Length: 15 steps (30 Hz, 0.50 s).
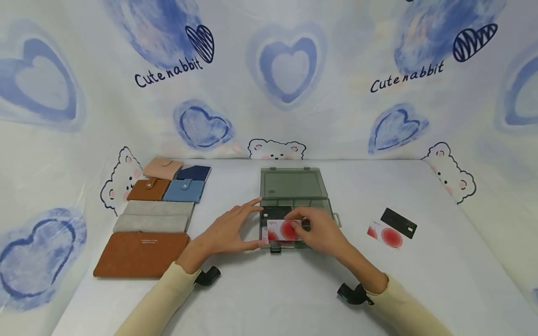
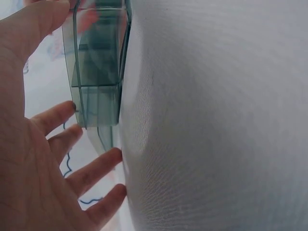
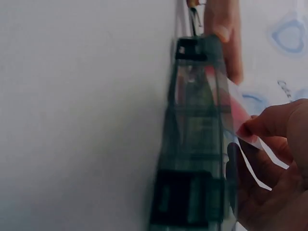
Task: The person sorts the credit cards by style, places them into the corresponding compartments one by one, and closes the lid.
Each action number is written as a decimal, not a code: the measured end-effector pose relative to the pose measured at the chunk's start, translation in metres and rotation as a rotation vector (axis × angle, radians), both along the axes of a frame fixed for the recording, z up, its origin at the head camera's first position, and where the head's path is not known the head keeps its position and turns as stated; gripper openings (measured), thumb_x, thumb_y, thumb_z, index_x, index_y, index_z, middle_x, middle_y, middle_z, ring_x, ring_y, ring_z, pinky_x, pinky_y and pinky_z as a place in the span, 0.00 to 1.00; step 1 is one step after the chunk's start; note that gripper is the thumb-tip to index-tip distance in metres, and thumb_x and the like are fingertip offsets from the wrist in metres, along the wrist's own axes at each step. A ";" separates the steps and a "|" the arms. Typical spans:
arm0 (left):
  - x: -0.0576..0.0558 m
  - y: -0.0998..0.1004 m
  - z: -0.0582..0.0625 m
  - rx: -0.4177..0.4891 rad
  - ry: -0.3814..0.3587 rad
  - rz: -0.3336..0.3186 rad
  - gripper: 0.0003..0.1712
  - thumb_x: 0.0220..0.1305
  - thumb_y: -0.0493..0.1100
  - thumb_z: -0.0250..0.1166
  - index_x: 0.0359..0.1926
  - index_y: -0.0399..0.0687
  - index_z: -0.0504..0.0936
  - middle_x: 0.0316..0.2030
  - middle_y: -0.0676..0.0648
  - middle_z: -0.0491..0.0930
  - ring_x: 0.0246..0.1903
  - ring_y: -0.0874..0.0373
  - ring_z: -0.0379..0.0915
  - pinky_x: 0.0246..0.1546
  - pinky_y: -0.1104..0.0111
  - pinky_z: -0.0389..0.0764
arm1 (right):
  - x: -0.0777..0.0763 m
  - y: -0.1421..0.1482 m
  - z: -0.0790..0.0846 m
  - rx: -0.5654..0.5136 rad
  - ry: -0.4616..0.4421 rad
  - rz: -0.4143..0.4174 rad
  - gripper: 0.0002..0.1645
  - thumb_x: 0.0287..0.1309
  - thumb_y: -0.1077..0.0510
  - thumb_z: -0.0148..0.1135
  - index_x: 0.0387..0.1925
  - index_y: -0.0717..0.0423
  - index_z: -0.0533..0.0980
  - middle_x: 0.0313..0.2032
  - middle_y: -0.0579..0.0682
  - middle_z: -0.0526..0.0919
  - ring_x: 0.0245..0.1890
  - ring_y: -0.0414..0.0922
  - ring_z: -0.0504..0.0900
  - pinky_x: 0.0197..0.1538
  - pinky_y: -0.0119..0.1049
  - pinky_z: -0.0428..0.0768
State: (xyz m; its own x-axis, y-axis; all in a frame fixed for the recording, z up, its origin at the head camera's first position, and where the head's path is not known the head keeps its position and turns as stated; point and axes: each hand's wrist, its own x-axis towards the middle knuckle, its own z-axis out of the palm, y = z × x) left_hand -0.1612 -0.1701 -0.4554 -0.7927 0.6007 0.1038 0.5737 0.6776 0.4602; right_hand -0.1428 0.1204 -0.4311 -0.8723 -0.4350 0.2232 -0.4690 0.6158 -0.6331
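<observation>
Cream sleeves [image 1: 405,305] are seen nearest; a smooth red-and-white card [image 1: 276,229] is pinched by the right hand [image 1: 319,231] over a translucent plastic box [image 1: 294,181], the left hand [image 1: 229,231] spread alongside; one black latch [image 3: 182,199] near the grip is shown only at right wrist; white cloth [image 1: 277,294] is backed by heart-printed fabric [image 1: 336,126]

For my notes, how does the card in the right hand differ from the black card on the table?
The held card is white and red; the black card has a pale chip. The right hand pinches the held card over the box; the black card lies on the table. Both are rectangular.
</observation>
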 end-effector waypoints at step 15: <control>-0.001 0.001 0.000 0.006 -0.010 -0.007 0.53 0.56 0.76 0.65 0.76 0.56 0.63 0.79 0.57 0.49 0.69 0.48 0.63 0.60 0.43 0.72 | 0.011 -0.012 -0.007 0.193 0.153 0.050 0.11 0.64 0.57 0.69 0.45 0.39 0.85 0.44 0.38 0.85 0.50 0.43 0.81 0.49 0.41 0.82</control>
State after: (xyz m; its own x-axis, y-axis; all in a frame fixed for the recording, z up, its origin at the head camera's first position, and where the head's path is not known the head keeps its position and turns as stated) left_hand -0.1619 -0.1696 -0.4558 -0.7895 0.6056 0.0991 0.5736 0.6709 0.4699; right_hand -0.1315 0.1087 -0.4376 -0.8114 -0.5239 0.2591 -0.5829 0.6923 -0.4254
